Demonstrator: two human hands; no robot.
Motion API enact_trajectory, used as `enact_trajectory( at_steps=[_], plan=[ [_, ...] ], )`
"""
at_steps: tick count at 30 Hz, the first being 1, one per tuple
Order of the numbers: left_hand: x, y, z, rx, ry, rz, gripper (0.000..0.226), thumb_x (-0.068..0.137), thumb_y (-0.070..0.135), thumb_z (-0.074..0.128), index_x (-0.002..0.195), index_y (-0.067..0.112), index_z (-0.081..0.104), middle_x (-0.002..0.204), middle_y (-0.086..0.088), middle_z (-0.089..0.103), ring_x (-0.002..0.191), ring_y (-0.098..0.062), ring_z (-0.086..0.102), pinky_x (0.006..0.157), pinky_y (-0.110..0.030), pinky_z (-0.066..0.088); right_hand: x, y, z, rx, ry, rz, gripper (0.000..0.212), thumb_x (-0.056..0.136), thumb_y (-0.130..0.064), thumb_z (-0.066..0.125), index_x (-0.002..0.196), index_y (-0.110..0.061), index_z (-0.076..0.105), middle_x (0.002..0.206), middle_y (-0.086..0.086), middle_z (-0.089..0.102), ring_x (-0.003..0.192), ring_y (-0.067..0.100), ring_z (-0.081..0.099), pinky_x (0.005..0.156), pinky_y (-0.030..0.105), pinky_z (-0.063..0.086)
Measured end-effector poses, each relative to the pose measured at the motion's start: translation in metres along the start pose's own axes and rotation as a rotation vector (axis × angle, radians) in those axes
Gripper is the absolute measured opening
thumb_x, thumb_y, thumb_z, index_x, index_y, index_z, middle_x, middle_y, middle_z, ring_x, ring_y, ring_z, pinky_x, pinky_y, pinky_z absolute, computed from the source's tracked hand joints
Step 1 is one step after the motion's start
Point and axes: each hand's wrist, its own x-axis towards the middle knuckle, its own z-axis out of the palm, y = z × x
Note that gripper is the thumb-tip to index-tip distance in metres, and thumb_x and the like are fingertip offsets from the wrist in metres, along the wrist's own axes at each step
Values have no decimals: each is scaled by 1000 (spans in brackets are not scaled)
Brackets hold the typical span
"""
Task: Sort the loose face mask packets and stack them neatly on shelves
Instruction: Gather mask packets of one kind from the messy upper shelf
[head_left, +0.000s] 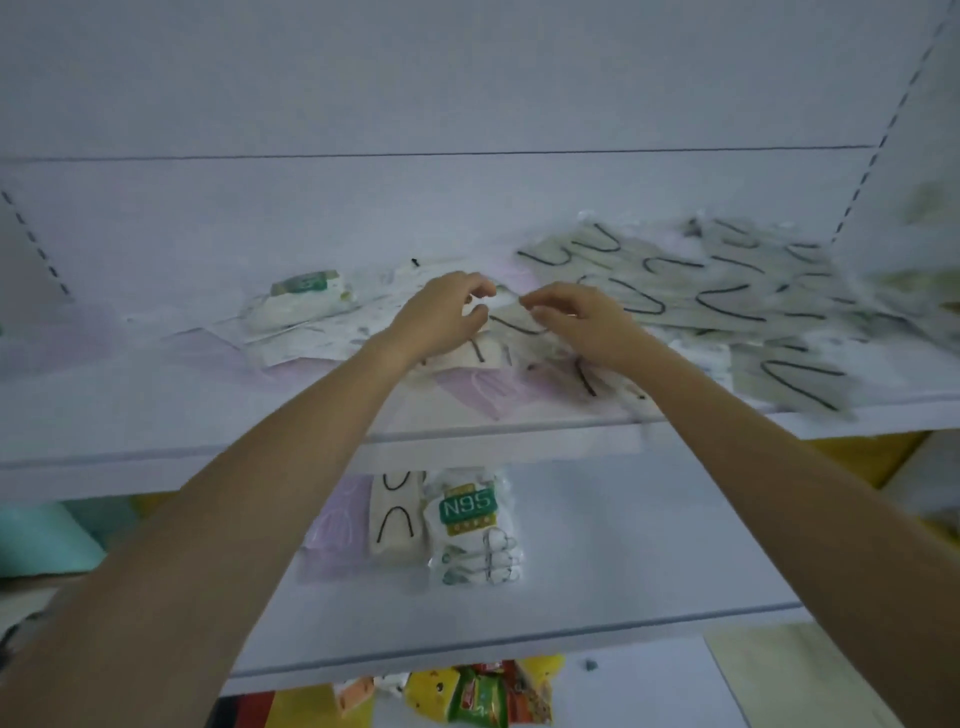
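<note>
Loose face mask packets lie scattered over the upper shelf (156, 415). A heap of pale green packets with black ear loops (727, 296) fills its right half. Pink packets (483, 395) and white ones lie in the middle, and a green-labelled packet (306, 291) rests at the left. My left hand (441, 317) and my right hand (576, 322) reach over the middle of this shelf, both with curled fingers pinching the clear wrapper of a white packet with black loops (511, 332). On the lower shelf (623, 545) stand three neat stacks: pink (332, 525), cream (395, 519) and an N95 stack (467, 525).
A white back panel rises behind the shelves, with slotted uprights at the left (36, 244) and the right (883, 145). Colourful snack packets (467, 696) lie below the lower shelf. A teal object (41, 540) sits at the far left. Some packets overhang the upper shelf's front edge.
</note>
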Motion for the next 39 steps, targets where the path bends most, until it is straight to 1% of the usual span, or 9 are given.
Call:
enact_trajectory(
  at_steps=[4, 8, 12, 16, 22, 25, 30, 35, 39],
  plan=[
    [29, 31, 20, -88, 39, 27, 28, 93, 13, 52, 120, 9, 60, 118, -6, 63, 102, -17, 59, 82, -18, 40, 11, 48, -62, -350, 91, 110, 38, 92, -22, 54, 129, -15, 53, 135, 6, 52, 126, 22, 46, 99, 27, 33],
    [52, 71, 46, -159, -7, -6, 28, 94, 19, 51, 121, 14, 58, 102, -8, 67, 83, -17, 61, 74, -25, 48, 7, 93, -101, -676, -140, 284, 68, 84, -48, 61, 142, -22, 37, 150, 6, 33, 138, 28, 26, 114, 39, 19],
    [64, 100, 68, -168, -29, -96, 34, 94, 34, 53, 123, 16, 53, 86, -4, 70, 74, -14, 63, 78, -35, 54, 3, 107, -104, -528, -14, 201, 35, 90, -40, 55, 120, -24, 62, 123, 6, 61, 104, 23, 56, 88, 31, 43],
    [65, 112, 73, -219, 149, -190, 47, 90, 53, 50, 127, 23, 46, 73, 6, 66, 49, 0, 59, 63, -24, 48, 10, 99, -102, -283, 196, 143, 25, 95, -28, 48, 104, -13, 67, 104, 7, 67, 81, 15, 53, 68, 22, 34],
    [59, 118, 81, -172, 125, -244, 40, 91, 34, 57, 128, 19, 52, 100, -5, 64, 88, -16, 61, 74, -23, 40, 16, 93, -92, -525, -139, 166, 56, 85, -43, 60, 134, -19, 45, 135, 9, 48, 125, 30, 42, 101, 37, 34],
    [56, 117, 87, -189, 154, -269, 28, 93, 28, 53, 117, 15, 55, 86, -8, 68, 81, -20, 64, 69, -29, 46, 12, 100, -96, -601, -120, 159, 43, 84, -37, 60, 123, -21, 54, 126, 7, 50, 118, 29, 44, 96, 38, 39],
    [61, 126, 89, -344, 147, -228, 42, 94, 44, 50, 132, 27, 45, 71, 8, 67, 60, 2, 61, 67, -19, 48, 13, 96, -99, -245, 181, 160, 11, 90, -22, 52, 89, -17, 62, 84, -1, 59, 75, 15, 55, 60, 24, 39],
    [71, 130, 89, -544, 308, -298, 51, 94, 30, 53, 142, 27, 35, 99, 7, 57, 99, -16, 59, 86, -27, 46, 23, 76, -93, 545, 29, 160, 13, 95, -7, 49, 95, -11, 61, 100, 8, 66, 85, 14, 67, 65, 17, 53],
    [60, 116, 99, -624, 482, -430, 66, 91, -2, 43, 148, 25, 24, 125, -12, 52, 111, -27, 54, 97, -31, 42, 35, 89, -96, -86, 146, 124, 36, 93, -21, 51, 128, -13, 49, 134, 8, 49, 119, 21, 49, 97, 31, 40]
  ],
)
